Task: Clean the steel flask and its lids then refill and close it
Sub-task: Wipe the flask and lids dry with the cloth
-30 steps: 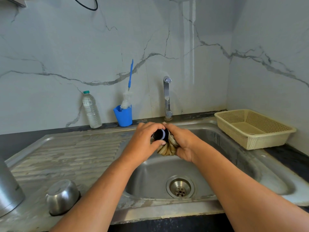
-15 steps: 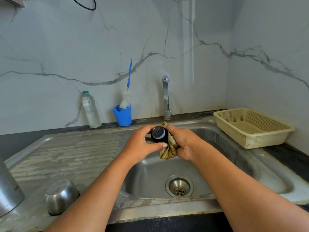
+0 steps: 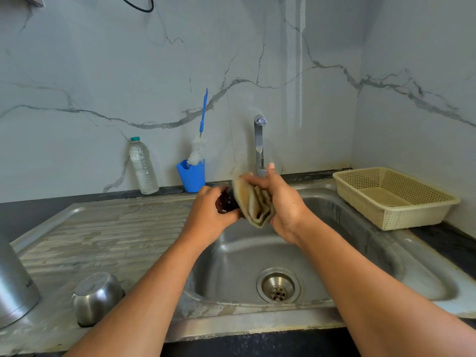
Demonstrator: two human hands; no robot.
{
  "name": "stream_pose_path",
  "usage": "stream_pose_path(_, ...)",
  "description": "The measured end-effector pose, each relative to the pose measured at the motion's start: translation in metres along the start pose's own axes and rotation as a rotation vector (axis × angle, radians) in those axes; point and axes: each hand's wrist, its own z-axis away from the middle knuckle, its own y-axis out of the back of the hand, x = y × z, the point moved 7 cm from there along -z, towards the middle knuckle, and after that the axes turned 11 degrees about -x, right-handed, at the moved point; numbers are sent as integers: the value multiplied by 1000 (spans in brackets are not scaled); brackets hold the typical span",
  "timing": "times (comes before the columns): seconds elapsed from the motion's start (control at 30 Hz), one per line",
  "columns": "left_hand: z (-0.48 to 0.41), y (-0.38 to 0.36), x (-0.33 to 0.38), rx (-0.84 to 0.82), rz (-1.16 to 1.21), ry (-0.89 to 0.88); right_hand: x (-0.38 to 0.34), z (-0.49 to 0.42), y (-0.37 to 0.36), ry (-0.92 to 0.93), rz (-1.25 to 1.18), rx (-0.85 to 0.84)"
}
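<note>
Over the sink basin [image 3: 231,256], my left hand [image 3: 210,219] grips a small black inner lid [image 3: 228,200], mostly hidden by its fingers. My right hand [image 3: 282,202] holds a folded tan cloth [image 3: 253,202] against the lid's right side. A steel cup lid [image 3: 96,296] lies upside down on the drainboard at the lower left. The steel flask body [image 3: 14,284] stands at the far left edge, only partly in view.
A tap [image 3: 259,143] rises behind my hands. A water bottle [image 3: 143,166] and a blue holder [image 3: 192,175] with a bottle brush [image 3: 199,143] stand at the back wall. A beige plastic basket [image 3: 394,199] sits at the right. The drain [image 3: 278,286] lies below.
Both hands have risen a little over the basin. The cloth has shifted from under the lid to its right side and now covers more of it; the lid's top no longer faces me.
</note>
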Motion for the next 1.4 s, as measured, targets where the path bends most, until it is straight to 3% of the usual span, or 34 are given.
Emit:
stream_pose_path(0.2,1,0,4,-74,75,-41,9,-5,-6,28,270,-83)
stream_pose_path(0.47,2,-4,10,-95,177,-96,19,-6,-7,-43,-26,-94)
stream_pose_path(0.63,3,-16,20,-125,182,-113,16,-2,-9,-65,52,-94)
stream_pose_path(0.87,3,-14,9,-15,305,89,8,1,-25,58,499,-17)
stream_pose_path(1.17,6,-18,-18,24,785,464,0,6,-50,211,1085,-97)
stream_pose_path(1.3,11,-27,-23,-32,928,592,-10,8,-48,286,1092,54)
stream_pose_path(1.4,8,-30,-21,20,1011,563,-14,10,-38,248,954,186)
